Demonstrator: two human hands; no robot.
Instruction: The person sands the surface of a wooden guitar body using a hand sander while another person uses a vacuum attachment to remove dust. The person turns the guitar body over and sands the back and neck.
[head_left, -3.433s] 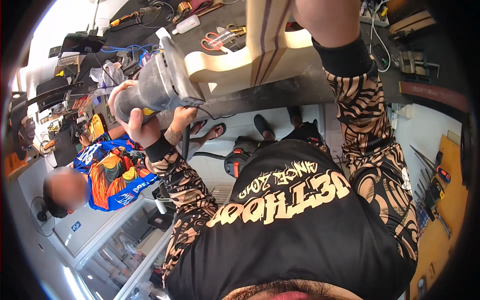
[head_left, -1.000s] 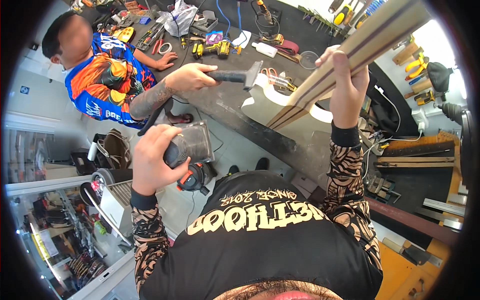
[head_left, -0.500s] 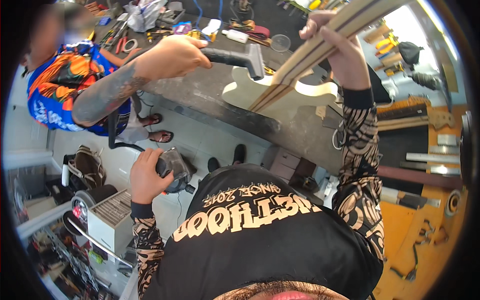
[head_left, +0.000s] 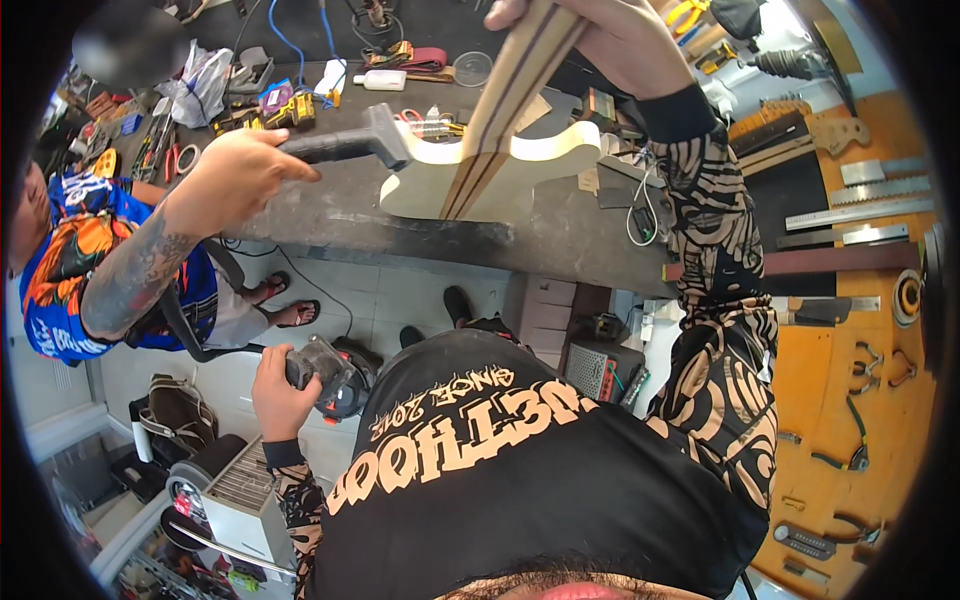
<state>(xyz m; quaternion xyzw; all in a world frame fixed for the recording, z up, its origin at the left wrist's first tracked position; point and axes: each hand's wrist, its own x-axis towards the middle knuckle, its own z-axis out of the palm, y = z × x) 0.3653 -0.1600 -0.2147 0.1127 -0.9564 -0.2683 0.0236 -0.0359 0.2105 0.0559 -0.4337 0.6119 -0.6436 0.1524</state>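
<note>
My right hand (head_left: 630, 42) is wrapped round the striped neck (head_left: 515, 75) of an unfinished wooden guitar, cut off by the upper edge. The guitar's pale, bare body (head_left: 530, 185) rests on the dark workbench, neck raised. My left hand (head_left: 281, 394) grips a dark grey power tool (head_left: 325, 370), seemingly a sander, low beside my body and away from the bench. From the left, a co-worker's hand (head_left: 235, 170) holds a black vacuum nozzle (head_left: 385, 138) at the left edge of the guitar body.
The workbench (head_left: 330, 215) carries a white bottle (head_left: 381, 80), a clear round lid (head_left: 472, 69), a plastic bag (head_left: 197, 85) and hand tools. To the right, an orange tool board (head_left: 825, 400) holds pliers and saws. A dark hose (head_left: 185, 330) hangs beside the co-worker.
The view has shifted, so the bench and guitar appear further left. The guitar neck stands more upright. The co-worker's nozzle remains beside the body, and my left hand still holds the tool.
</note>
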